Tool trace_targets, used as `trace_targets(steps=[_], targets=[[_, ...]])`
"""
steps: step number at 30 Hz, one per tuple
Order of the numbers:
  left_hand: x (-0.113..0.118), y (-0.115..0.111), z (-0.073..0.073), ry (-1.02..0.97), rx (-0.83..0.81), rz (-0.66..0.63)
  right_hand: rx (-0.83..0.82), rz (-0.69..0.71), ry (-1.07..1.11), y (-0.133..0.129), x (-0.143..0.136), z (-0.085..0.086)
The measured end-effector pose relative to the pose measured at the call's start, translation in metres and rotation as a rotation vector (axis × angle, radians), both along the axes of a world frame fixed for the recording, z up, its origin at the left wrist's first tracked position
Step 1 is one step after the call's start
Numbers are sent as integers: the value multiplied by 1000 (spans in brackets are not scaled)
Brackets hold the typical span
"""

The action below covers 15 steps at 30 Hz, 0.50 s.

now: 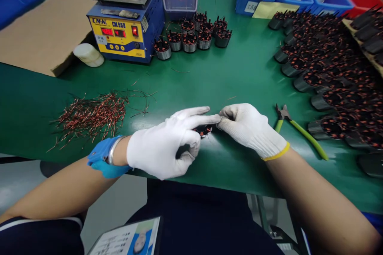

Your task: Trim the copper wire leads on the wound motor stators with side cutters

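Observation:
Near the table's front edge, a small copper-wound motor part shows between my two white-gloved hands, mostly covered by the left one. My left hand lies over it, index and middle fingers stretched to the right, thumb curled toward another finger. Just right of the part, my right hand is pinched, its fingertips touching the left fingertips; what it grips is too small to make out. Green-handled cutters lie to the right of my right hand. A pile of copper wire pieces is at the left.
A blue and yellow CM558 unit stands at the back left, beside several wound parts and a purple bin. Rows of similar parts fill the right. Cardboard covers the far left; a blue tool bin stands behind.

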State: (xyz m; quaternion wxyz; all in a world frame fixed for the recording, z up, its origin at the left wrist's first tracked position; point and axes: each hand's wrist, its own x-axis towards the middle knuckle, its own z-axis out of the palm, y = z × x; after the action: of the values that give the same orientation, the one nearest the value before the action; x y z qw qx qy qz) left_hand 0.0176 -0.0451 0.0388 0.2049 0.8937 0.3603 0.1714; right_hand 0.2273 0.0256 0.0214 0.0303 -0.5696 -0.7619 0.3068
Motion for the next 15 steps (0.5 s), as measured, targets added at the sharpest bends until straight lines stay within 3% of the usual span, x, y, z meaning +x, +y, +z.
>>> trace_targets(steps=[4,7,9,13,15], targets=[[7,3,-8,-37,224,204,6,34,14,1,1,0],[20,4,-20,-8,338,202,-9,46,5,1,0,2],[26,6,-23,-76,278,253,-10,42,-30,0,-1,3],[24,9,-22,-339,-69,472,14,51,-99,-1,-5,6],[19,11,-18,-416,-177,505,24,57,-112,-1,-6,6]])
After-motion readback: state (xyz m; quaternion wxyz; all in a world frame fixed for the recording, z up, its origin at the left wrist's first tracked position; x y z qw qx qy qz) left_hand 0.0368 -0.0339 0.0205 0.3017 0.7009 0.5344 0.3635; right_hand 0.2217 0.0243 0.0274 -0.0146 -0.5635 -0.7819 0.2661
